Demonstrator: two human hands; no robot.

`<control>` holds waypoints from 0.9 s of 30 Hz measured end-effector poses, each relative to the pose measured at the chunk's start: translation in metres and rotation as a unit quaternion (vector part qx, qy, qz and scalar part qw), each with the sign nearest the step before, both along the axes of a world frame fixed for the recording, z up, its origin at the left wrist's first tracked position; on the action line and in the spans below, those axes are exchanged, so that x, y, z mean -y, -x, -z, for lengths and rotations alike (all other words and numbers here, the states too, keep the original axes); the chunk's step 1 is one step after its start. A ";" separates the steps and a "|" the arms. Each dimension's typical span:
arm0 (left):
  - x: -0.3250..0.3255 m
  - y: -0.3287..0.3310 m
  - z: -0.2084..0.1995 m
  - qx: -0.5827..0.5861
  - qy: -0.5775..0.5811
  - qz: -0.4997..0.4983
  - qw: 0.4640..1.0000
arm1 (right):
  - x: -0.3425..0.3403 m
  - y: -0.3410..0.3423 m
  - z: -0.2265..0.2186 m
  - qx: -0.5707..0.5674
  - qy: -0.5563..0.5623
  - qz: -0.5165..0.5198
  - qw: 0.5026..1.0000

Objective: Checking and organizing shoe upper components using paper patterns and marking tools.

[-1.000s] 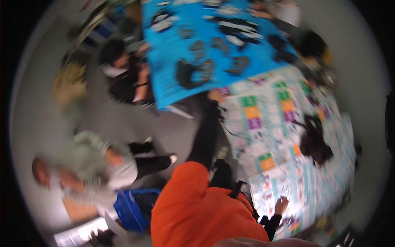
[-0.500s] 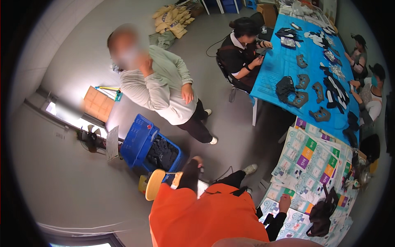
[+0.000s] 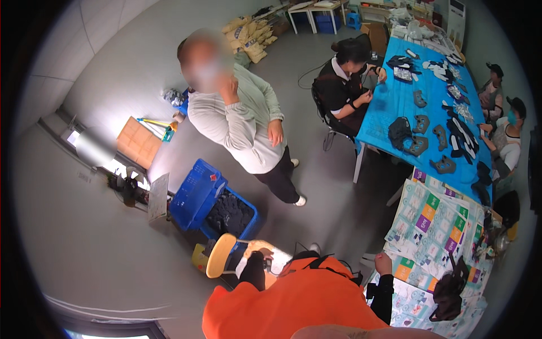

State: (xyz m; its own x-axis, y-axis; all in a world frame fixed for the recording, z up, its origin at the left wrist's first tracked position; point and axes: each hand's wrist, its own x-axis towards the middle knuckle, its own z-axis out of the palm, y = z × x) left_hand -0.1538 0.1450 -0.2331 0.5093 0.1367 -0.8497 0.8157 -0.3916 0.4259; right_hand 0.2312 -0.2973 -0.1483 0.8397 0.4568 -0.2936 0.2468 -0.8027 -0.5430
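Note:
My left hand (image 3: 264,255), in a dark sleeve, is low over the seat of a wooden chair (image 3: 221,255), its fingers stretched out. Whether it touches the seat I cannot make out. My right hand (image 3: 383,264) is curled closed at the near edge of the paper-covered table (image 3: 407,251), and nothing shows in it. To its right, on the printed sheets, lies a black strapped item (image 3: 450,291). Orange cloth covers my body between the two arms.
A person in a pale top (image 3: 240,113) stands ahead. Beside the chair is a blue lidded bin (image 3: 248,212) of dark pieces. Several people sit around the blue-covered table (image 3: 389,93), which bears grey shaped pieces (image 3: 442,164) and black fabric items (image 3: 400,133).
My left hand has come nearer to my body, over the chair seat. The right hand remains by the papers. The whole view has shifted, and the standing person appears further right.

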 end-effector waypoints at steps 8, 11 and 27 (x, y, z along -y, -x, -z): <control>0.064 -0.017 -0.044 0.030 0.122 -0.380 0.917 | -0.072 -0.007 -0.028 0.027 -0.034 -0.118 0.992; -0.008 -0.030 -0.028 0.121 0.174 -0.466 0.859 | -0.105 -0.005 -0.040 0.003 -0.028 -0.158 0.987; -0.004 -0.152 -0.545 0.619 0.153 0.226 0.737 | -0.256 -0.008 -0.101 0.014 -0.039 -0.354 0.934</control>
State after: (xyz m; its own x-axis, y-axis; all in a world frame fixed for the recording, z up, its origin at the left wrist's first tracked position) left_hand -0.0019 0.1494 0.3121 0.8546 -0.3854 0.3481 -0.4559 -0.2359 0.8582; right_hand 0.2388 -0.0413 -0.0471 0.3260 0.9198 -0.2185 0.7164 -0.3912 -0.5777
